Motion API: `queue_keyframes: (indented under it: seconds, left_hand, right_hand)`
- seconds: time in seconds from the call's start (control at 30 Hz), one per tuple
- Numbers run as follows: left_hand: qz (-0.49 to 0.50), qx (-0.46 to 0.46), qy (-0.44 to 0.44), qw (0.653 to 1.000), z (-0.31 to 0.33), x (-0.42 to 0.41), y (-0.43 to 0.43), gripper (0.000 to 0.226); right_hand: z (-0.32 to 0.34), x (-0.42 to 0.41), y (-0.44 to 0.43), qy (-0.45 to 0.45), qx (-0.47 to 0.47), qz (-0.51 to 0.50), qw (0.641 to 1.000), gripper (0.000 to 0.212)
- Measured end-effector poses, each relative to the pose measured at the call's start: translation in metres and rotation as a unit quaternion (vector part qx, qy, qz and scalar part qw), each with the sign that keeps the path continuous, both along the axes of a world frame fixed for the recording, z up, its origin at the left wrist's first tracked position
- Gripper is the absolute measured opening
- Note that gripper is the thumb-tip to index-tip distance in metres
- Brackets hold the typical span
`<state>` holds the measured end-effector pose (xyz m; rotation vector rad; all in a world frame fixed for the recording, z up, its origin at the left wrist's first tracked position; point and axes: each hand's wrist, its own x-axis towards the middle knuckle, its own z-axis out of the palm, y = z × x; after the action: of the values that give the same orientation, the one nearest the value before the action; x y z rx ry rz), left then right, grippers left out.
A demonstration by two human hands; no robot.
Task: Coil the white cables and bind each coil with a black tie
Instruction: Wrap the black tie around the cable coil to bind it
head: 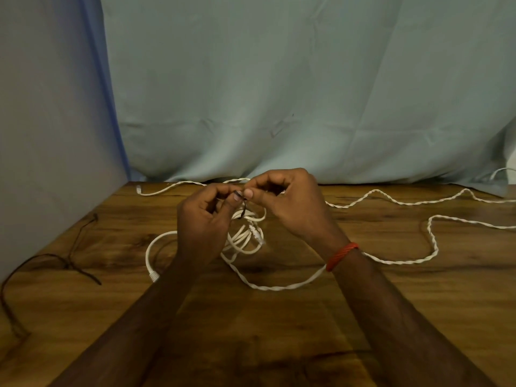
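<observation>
A small white cable coil hangs just above the wooden table, held up between both hands. A thin black tie runs around the top of the coil. My left hand pinches one end of the tie between thumb and fingers. My right hand pinches the other end right beside it, fingertips almost touching. A loose white loop with a plug end lies left of the coil. A long twisted white cable trails across the table to the right.
Several loose black ties lie on the table's left side near the grey wall. A pale blue cloth hangs behind the table's far edge. An orange band circles my right wrist.
</observation>
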<state>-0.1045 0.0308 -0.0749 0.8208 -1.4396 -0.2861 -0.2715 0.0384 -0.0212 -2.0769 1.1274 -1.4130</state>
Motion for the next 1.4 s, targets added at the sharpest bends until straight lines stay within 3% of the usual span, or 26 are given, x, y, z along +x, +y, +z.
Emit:
queue_keyframes:
  seconds: [0.17,0.4,0.53,0.63,0.73,0.93,1.1,1.4]
  left_hand:
    - [-0.004,-0.009,-0.046,0.999,0.002,-0.004,0.001,0.01]
    - [-0.003,-0.006,-0.084,0.996,0.002,-0.004,-0.002,0.01]
    - [0.003,-0.02,-0.099,0.995,0.006,-0.006,0.002,0.011]
    - [0.028,-0.052,-0.112,0.992,0.01,-0.003,0.006,0.02]
    - [0.048,-0.063,-0.104,0.991,0.012,0.0,0.009,0.015]
    - [0.049,-0.054,-0.061,0.995,0.011,-0.002,0.007,0.018]
    - [0.001,-0.033,-0.039,0.999,0.01,-0.004,0.008,0.027]
    - [-0.046,-0.028,-0.053,0.997,0.007,-0.007,0.007,0.015]
  right_hand:
    - [-0.003,0.003,-0.001,0.07,-0.053,-0.071,0.994,0.007]
    - [-0.005,0.01,-0.001,0.026,-0.091,-0.086,0.992,0.013]
    - [-0.005,0.013,0.003,0.008,-0.121,-0.044,0.992,0.011]
    - [-0.003,0.013,0.004,0.046,-0.136,0.015,0.989,0.008]
    - [0.0,0.012,0.006,0.073,-0.146,0.057,0.985,0.005]
    - [0.001,0.011,0.008,0.101,-0.162,0.04,0.981,0.005]
    - [-0.005,0.011,0.003,0.022,-0.123,-0.01,0.992,0.007]
    - [-0.008,0.016,0.004,-0.029,-0.105,-0.032,0.993,0.006]
